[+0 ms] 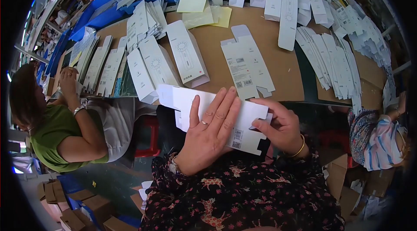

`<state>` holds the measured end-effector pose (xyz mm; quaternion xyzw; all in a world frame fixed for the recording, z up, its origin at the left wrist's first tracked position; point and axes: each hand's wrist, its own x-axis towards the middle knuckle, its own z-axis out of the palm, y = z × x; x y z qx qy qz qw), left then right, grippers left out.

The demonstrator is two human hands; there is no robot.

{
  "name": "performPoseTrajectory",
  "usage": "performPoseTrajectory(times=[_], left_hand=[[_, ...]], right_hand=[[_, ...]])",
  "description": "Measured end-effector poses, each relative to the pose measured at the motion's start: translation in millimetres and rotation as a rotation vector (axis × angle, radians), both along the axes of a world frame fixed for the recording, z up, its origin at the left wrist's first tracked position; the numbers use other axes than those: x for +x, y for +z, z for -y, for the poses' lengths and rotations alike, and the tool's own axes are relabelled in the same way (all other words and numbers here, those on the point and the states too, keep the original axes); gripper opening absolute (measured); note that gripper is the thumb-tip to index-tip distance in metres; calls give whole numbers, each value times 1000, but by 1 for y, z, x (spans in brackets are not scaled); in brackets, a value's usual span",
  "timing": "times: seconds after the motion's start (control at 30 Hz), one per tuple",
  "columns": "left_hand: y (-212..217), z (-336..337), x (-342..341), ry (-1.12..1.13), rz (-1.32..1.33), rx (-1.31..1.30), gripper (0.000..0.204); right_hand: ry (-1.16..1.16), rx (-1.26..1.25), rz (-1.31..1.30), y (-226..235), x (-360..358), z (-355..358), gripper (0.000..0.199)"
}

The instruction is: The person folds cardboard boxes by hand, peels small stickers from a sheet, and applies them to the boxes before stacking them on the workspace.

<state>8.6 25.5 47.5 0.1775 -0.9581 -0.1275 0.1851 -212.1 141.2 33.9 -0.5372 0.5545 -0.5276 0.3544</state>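
Between my hands, above my lap at the table's front edge, is a white carton [249, 139] with cut flaps at its ends, some print and a barcode. My left hand [213, 122] lies flat across it with the fingers stretched out. At its right end my right hand [280, 126] pinches the edge between thumb and fingers. Just beyond, on the table, lies a flat unfolded carton [247, 64] with open flaps. Left of that, a formed white box [187, 55] with a printed drawing stands next to further formed boxes [156, 64].
Brown board covers the table [284, 74]. Stacks of flat cartons [332, 64] lie to the right, formed boxes [289, 14] at the back. Yellow sheets [193, 1] lie near a blue bin [93, 14]. One person [65, 122] sits left, another [375, 137] right. A red stool [150, 137] stands below.
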Motion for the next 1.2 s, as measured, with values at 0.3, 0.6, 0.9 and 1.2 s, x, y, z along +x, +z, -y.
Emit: performPoseTrajectory(times=[0.3, 0.6, 0.9, 1.2], left_hand=[[-32, -4, 15, 27, -42, 145, 128], [-43, -1, 19, 63, -89, 183, 128], [-63, 9, 27, 198, -270, 284, 100], [-67, 28, 20, 385, -597, 520, 92]], right_hand=[[247, 293, 244, -22, -2, 29, 39], [221, 325, 310, -25, 8, 42, 28], [219, 300, 380, -39, 18, 55, 43], [194, 90, 408, -59, 54, 54, 67]])
